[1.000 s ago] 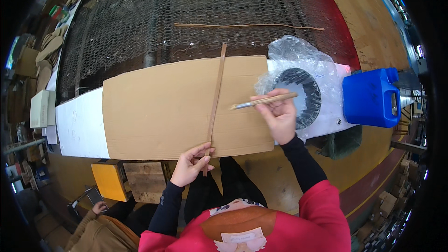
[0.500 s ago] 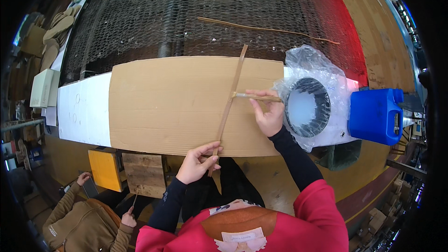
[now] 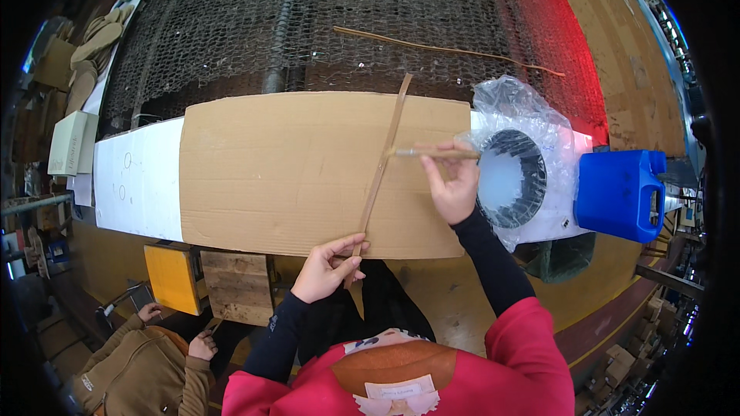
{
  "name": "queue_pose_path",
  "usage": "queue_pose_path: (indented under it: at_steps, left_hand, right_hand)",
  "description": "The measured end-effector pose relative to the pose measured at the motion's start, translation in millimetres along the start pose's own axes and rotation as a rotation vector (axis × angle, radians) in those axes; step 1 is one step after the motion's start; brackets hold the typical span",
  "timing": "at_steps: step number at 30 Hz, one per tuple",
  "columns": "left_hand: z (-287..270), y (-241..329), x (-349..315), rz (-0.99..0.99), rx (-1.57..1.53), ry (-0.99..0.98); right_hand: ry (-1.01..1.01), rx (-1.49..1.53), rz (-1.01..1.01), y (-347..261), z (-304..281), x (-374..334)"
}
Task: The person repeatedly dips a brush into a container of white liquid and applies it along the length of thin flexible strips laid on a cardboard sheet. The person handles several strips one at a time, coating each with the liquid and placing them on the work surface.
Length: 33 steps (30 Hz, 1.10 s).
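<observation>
A long, narrow brown strip [image 3: 383, 158] lies slantwise over a sheet of cardboard [image 3: 277, 173]. My left hand [image 3: 327, 268] pinches its near end at the cardboard's front edge. Between the fingers of my right hand [image 3: 453, 189] is a paintbrush [image 3: 439, 154] with a wooden handle. Its bristles are beside the strip's middle, a little blurred; I cannot tell whether they touch it. Right of that hand stands a round dark container [image 3: 532, 179] with whitish liquid [image 3: 499, 181], set in clear plastic film [image 3: 515, 100].
A blue jerrycan [image 3: 617, 194] stands at the right end. Behind the cardboard stretches dark wire mesh [image 3: 231, 31] with another thin strip [image 3: 439, 48] on it. A white box [image 3: 71, 142] is at far left. A co-worker [image 3: 142, 370] sits at lower left near wooden stools [image 3: 235, 285].
My right hand and the paintbrush have shifted slightly to the right, away from the strip. My left hand keeps its place. The co-worker's hands have moved.
</observation>
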<state>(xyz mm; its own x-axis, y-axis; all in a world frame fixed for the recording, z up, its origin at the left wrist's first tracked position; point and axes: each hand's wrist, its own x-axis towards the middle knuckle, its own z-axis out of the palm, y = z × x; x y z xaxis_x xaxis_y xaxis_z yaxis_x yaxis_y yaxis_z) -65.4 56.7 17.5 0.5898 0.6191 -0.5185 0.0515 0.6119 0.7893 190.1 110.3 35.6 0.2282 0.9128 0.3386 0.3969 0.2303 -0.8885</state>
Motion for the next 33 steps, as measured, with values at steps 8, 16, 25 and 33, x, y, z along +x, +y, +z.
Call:
queue_pose_path:
  at_steps: [8,16,25,33]
  left_hand:
    - [-0.3,0.8,-0.1,0.008,0.010,0.000]
    - [-0.6,0.4,-0.3,-0.001,-0.002,0.008]
    - [-2.1,0.2,0.4,0.009,-0.019,0.006]
    - [-3.0,-0.2,0.4,-0.009,-0.019,0.015]
  right_hand:
    - [-0.205,-0.115,-0.101,-8.2,4.9,-15.6]
    - [-0.051,-0.011,-0.067,1.9,7.5,-6.4]
    - [-0.194,-0.051,-0.112,-11.3,0.9,-24.8]
    - [-0.415,0.029,-0.100,-28.9,2.1,-49.0]
